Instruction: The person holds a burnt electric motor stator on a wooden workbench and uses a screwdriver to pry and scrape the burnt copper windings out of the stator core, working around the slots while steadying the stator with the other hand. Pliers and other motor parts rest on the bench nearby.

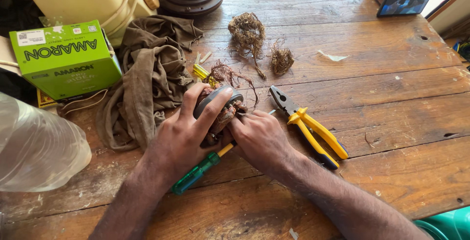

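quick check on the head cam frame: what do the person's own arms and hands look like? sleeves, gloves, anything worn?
Both forearms are bare as far as the frame shows, with no sleeves in view. The left hand and right hand are bare too: no gloves, no watch, no bands, and no rings on the fingers that show. Dark hair covers both forearms. No markings show.

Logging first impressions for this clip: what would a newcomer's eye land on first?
At centre, the left hand and right hand grip a motor winding trailing copper wire. Yellow-handled pliers lie just right of them, and a bright green box sits far left beside a brown rag.
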Motion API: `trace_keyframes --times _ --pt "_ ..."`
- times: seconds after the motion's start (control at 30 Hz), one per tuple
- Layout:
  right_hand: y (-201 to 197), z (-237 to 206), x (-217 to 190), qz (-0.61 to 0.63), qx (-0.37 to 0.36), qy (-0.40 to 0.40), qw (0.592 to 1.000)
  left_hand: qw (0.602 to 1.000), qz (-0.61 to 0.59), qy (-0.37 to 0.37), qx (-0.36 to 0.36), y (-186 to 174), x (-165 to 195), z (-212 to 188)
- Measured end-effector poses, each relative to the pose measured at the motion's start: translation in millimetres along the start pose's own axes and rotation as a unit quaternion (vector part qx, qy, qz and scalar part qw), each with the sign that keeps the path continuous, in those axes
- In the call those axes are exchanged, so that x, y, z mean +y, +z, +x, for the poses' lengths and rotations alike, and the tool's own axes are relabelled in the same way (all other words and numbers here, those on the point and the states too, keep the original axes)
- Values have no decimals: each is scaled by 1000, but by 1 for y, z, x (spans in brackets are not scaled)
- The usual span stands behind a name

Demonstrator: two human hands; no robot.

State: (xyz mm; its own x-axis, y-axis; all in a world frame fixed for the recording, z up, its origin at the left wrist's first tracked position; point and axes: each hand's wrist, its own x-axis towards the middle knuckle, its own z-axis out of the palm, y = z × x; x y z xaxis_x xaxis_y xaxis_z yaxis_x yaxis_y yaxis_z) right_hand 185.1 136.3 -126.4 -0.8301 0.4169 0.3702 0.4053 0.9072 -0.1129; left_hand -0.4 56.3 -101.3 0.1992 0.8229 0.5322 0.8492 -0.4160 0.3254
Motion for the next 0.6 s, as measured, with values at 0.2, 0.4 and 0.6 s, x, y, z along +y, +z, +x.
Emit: trace_keyframes --times 0.2,0.4,0.6 --pt "3 0 4 -28 -13 -5 1000 1000 0 18 1 -3 -2 1" --pt "5 -1 2 -32 -9 -5 999 1000 8 -7 -17 -4 -2 1" --pt "7 -2 -1 -48 23 -15 998 1000 12 -6 3 -2 -2 -2"
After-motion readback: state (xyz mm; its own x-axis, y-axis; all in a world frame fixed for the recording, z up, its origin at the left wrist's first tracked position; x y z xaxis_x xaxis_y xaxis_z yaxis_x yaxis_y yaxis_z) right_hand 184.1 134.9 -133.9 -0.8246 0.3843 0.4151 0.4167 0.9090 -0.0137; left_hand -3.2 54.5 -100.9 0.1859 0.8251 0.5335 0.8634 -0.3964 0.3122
